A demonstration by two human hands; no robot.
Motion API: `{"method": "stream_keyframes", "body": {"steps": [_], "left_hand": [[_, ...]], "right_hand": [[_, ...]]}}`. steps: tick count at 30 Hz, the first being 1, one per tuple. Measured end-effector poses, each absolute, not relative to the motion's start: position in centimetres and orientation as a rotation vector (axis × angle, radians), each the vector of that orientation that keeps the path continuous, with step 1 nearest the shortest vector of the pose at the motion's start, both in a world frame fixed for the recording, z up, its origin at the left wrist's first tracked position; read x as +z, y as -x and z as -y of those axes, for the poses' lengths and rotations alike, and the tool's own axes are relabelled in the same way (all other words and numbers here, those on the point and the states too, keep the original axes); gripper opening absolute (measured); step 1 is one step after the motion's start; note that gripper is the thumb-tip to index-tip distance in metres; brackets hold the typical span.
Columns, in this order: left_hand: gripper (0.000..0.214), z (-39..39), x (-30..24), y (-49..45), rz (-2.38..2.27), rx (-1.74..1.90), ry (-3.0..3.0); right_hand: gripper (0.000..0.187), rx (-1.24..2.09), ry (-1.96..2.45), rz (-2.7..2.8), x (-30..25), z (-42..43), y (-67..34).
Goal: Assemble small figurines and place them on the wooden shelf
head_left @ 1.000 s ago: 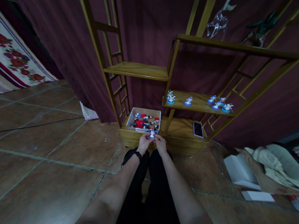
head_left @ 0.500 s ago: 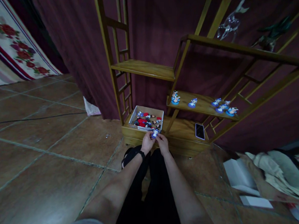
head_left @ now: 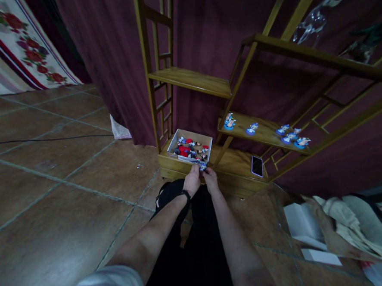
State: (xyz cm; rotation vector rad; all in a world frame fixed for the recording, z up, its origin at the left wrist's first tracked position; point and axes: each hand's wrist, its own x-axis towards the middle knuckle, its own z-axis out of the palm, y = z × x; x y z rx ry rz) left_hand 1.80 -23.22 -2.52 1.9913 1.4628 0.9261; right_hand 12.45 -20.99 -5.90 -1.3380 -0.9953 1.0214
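Observation:
Between my two hands is a small blue-and-white figurine [head_left: 203, 166], held just in front of a shallow cardboard box. My left hand [head_left: 192, 180], with a dark band at the wrist, is closed on its left side. From the right, the fingers of my right hand [head_left: 210, 179] also grip it. My fingers partly cover its lower part. The box [head_left: 174, 155] stands on the low wooden base and contains several red, black and white figurines [head_left: 184, 151]. Several blue-and-white figurines, among them one near the middle [head_left: 252, 128], stand on the shelf to the right.
A phone [head_left: 257, 166] lies on the base at the right. Wooden shelves [head_left: 191, 80] and uprights rise in front of a dark red curtain. A clear glass ornament [head_left: 311, 23] stands high up. White boxes [head_left: 304, 223] and cloth lie on the floor at right; a black cable [head_left: 48, 141] runs left.
The figurine in my hands has tilted, so less of its front shows. My head view has shifted slightly, and the shelf figurines stay in place.

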Motion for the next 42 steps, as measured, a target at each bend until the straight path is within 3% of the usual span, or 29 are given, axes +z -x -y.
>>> {"method": "stream_keyframes", "body": {"steps": [12,27,42], "left_hand": [[0.052,23.8,-2.3,-1.7,-1.545,0.669,-2.477],[0.046,22.8,-0.7,-0.1,-1.331,0.655,-2.619],[0.039,20.8,-0.7,0.0,-1.337,0.6,-2.468]], "right_hand": [[0.026,1.03,1.216,0.909,-4.9,21.5,-12.8],[0.035,1.109,1.129,0.943,-3.3,22.8,-13.3],[0.028,1.081,1.171,0.949,-3.0,22.5,-13.1]]}}
